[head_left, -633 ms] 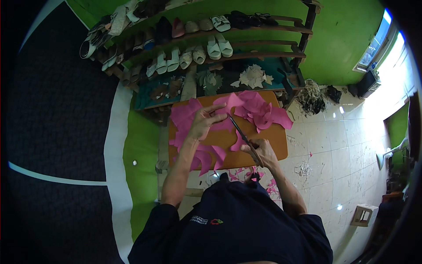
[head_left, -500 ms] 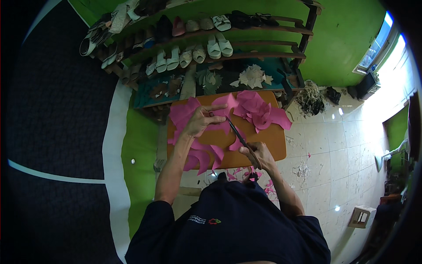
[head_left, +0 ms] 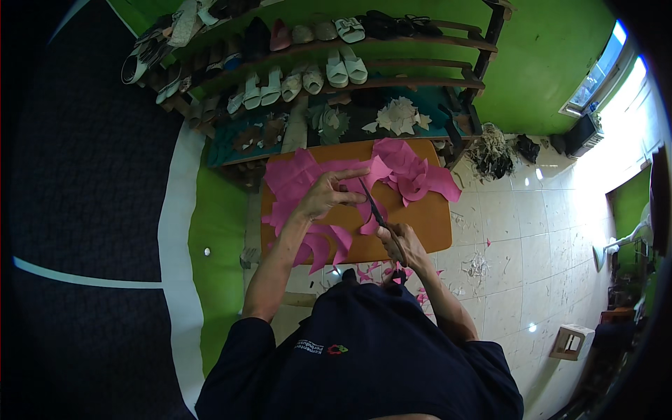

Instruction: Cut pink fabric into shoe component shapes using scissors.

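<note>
- One left hand point(head_left: 322, 197), one right hand point(head_left: 407, 245)
- Two forearms point(head_left: 275, 273)
- Two dark sleeves point(head_left: 243, 346)
- One pair of scissors point(head_left: 381, 218)
- Several pink pieces point(head_left: 292, 175) (overlapping too much for a sure count)
- One orange table point(head_left: 420, 234)
- One shoe rack point(head_left: 434, 82)

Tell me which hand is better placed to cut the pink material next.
Probably the right hand: it holds the scissors, which point toward the pink material. The left hand shows no tool and is at the material, close to the scissors' tips.
</note>
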`<move>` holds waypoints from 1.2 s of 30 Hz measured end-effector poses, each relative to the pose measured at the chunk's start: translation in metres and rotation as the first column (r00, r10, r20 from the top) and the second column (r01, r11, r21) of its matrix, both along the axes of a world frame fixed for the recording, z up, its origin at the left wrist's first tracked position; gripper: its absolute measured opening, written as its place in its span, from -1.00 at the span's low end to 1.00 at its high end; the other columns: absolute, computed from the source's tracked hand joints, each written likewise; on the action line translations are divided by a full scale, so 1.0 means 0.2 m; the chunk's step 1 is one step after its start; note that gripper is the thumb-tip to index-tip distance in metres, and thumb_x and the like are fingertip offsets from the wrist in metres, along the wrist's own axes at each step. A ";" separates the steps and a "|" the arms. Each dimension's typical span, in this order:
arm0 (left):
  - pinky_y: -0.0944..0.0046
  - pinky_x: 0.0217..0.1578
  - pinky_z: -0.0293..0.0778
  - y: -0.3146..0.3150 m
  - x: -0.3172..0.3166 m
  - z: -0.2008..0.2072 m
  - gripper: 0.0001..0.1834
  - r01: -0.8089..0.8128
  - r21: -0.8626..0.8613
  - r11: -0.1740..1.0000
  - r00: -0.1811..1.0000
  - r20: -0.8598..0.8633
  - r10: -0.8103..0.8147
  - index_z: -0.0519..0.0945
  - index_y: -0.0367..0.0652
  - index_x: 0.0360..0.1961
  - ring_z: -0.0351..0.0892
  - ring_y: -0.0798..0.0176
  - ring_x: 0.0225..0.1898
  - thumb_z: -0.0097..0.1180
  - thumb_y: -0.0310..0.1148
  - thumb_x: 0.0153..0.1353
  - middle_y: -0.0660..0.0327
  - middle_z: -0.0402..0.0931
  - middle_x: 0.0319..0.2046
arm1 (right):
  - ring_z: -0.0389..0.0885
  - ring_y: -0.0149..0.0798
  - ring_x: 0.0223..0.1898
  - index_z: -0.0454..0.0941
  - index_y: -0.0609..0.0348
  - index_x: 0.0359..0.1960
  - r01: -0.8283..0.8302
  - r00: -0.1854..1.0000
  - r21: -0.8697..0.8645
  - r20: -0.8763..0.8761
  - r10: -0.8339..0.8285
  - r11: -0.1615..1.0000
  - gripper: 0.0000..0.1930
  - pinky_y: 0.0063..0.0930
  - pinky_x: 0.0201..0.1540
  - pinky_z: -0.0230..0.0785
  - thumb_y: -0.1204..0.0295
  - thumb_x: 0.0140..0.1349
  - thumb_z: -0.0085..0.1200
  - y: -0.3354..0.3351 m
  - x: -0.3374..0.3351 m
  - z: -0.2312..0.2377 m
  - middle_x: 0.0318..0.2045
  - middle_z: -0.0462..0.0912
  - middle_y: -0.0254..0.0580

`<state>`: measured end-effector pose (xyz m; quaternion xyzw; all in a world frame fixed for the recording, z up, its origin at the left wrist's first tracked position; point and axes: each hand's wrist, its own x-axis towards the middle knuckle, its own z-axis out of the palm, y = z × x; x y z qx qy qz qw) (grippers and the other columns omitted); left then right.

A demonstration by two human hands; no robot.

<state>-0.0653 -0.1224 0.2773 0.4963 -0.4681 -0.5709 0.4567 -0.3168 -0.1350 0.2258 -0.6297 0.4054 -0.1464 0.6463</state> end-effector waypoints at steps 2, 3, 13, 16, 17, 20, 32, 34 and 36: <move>0.43 -0.27 0.56 0.00 -0.01 0.00 -0.35 -0.019 -0.001 1.000 1.000 -0.020 0.019 0.52 -0.11 0.26 0.65 0.48 -0.40 0.30 -0.60 0.08 0.20 0.73 -0.31 | 0.31 -0.52 -0.68 0.49 0.27 -0.43 0.011 0.999 -0.031 -0.032 -0.012 0.999 -0.36 -0.50 -0.65 0.25 -0.21 0.21 0.19 0.00 0.00 0.01 -0.67 0.34 -0.44; 0.43 -0.27 0.56 0.01 -0.01 0.00 -0.35 -0.020 -0.001 1.000 1.000 -0.020 0.020 0.52 -0.11 0.26 0.65 0.48 -0.40 0.30 -0.60 0.08 0.20 0.73 -0.31 | 0.31 -0.52 -0.68 0.49 0.27 -0.43 0.010 0.999 -0.031 -0.032 -0.011 0.999 -0.36 -0.50 -0.65 0.25 -0.21 0.21 0.19 0.00 0.00 0.01 -0.67 0.34 -0.44; 0.37 -0.16 0.66 0.01 -0.02 0.01 -0.35 -0.021 -0.016 1.000 0.997 -0.076 0.020 0.53 -0.10 0.25 0.68 0.43 -0.34 0.36 -0.60 0.08 0.22 0.71 -0.24 | 0.24 -0.54 -0.69 0.50 0.26 -0.49 0.008 0.998 -0.062 -0.061 -0.012 0.998 -0.34 -0.49 -0.66 0.08 -0.23 0.20 0.19 0.01 -0.02 0.04 -0.72 0.28 -0.50; 0.42 -0.21 0.60 0.00 0.00 -0.04 -0.46 -0.049 -0.058 0.997 0.998 -0.045 0.047 0.61 -0.10 0.17 0.66 0.50 -0.34 0.35 -0.57 0.10 0.24 0.72 -0.23 | 0.24 -0.55 -0.70 0.48 0.24 -0.52 0.003 0.997 -0.066 -0.079 -0.008 0.998 -0.35 -0.50 -0.67 0.08 -0.22 0.21 0.19 0.02 -0.03 0.00 -0.72 0.28 -0.51; 0.42 -0.21 0.60 0.00 0.02 -0.04 -0.46 -0.051 -0.060 0.997 0.998 -0.046 0.049 0.61 -0.10 0.17 0.66 0.50 -0.34 0.35 -0.57 0.10 0.24 0.72 -0.23 | 0.25 -0.55 -0.70 0.46 0.23 -0.54 -0.003 0.996 -0.079 -0.089 -0.004 0.997 -0.35 -0.50 -0.67 0.09 -0.22 0.21 0.18 0.02 -0.03 -0.02 -0.72 0.29 -0.50; 0.43 -0.21 0.58 -0.01 0.06 -0.01 -0.48 0.009 -0.028 1.000 1.000 -0.025 -0.009 0.62 -0.13 0.15 0.66 0.49 -0.31 0.28 -0.60 0.10 0.22 0.72 -0.17 | 0.27 -0.54 -0.70 0.44 0.21 -0.52 -0.011 0.999 -0.014 -0.038 0.010 1.000 -0.37 -0.52 -0.67 0.16 -0.21 0.24 0.14 0.03 -0.04 -0.03 -0.69 0.30 -0.47; 0.32 -0.13 0.64 0.01 0.02 -0.02 -0.46 0.098 -0.017 0.995 0.991 -0.093 -0.099 0.56 -0.18 0.20 0.71 0.33 -0.16 0.23 -0.63 0.14 0.16 0.68 -0.07 | 0.28 -0.47 -0.71 0.33 0.18 -0.50 -0.074 0.994 0.078 0.092 0.067 0.994 -0.36 -0.52 -0.66 0.24 -0.23 0.36 -0.10 0.05 0.01 0.05 -0.68 0.29 -0.39; 0.31 -0.12 0.65 0.02 0.03 -0.03 -0.44 0.091 -0.006 0.996 0.993 -0.080 -0.092 0.55 -0.17 0.21 0.71 0.32 -0.14 0.23 -0.65 0.13 0.15 0.64 0.03 | 0.26 -0.48 -0.71 0.31 0.16 -0.52 -0.091 0.991 0.084 0.102 0.082 0.992 -0.36 -0.51 -0.66 0.23 -0.24 0.36 -0.10 0.04 0.00 0.06 -0.69 0.27 -0.41; 0.32 -0.12 0.66 0.02 0.02 -0.03 -0.43 0.068 -0.008 0.998 0.993 -0.096 -0.069 0.55 -0.17 0.21 0.71 0.33 -0.14 0.23 -0.66 0.12 0.16 0.61 0.07 | 0.24 -0.49 -0.71 0.30 0.14 -0.52 -0.079 0.992 0.102 0.106 0.068 0.992 -0.36 -0.52 -0.67 0.21 -0.25 0.35 -0.09 0.04 0.00 0.03 -0.70 0.26 -0.42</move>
